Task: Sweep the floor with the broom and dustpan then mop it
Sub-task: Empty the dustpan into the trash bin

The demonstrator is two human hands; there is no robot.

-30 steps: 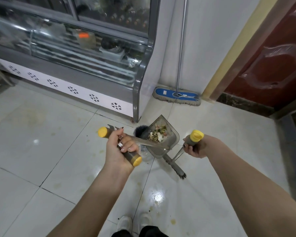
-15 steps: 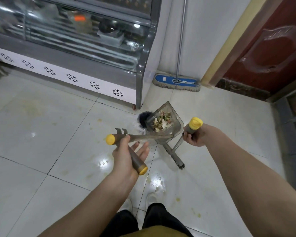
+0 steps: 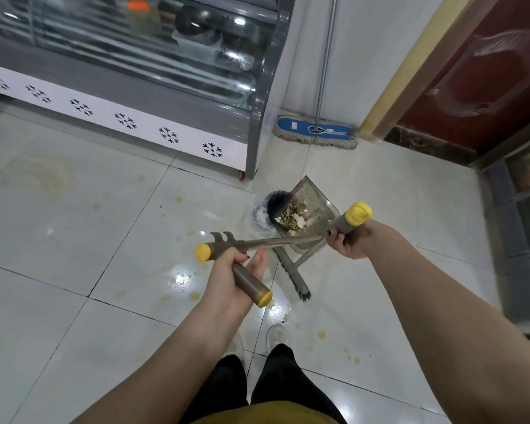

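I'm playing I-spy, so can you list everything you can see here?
dustpan: one, grey, holding rubbish, tilted over bin
bin: one, black, clear-lined, near cabinet corner
broom: one, grey, below dustpan
mop: one, blue, against the wall
display cabinet: one, grey and white, top left
door: one, red, top right
floor: white tiles, yellowish stains
shoes: two, white, bottom centre
left hand: holds dustpan handle
right hand: grips broom handle

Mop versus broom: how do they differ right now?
The mop stands unheld against the wall, head flat on the floor; the right hand grips the broom. The mop's head is wide and blue; the broom's is narrow and dark. Both have slim grey shafts.
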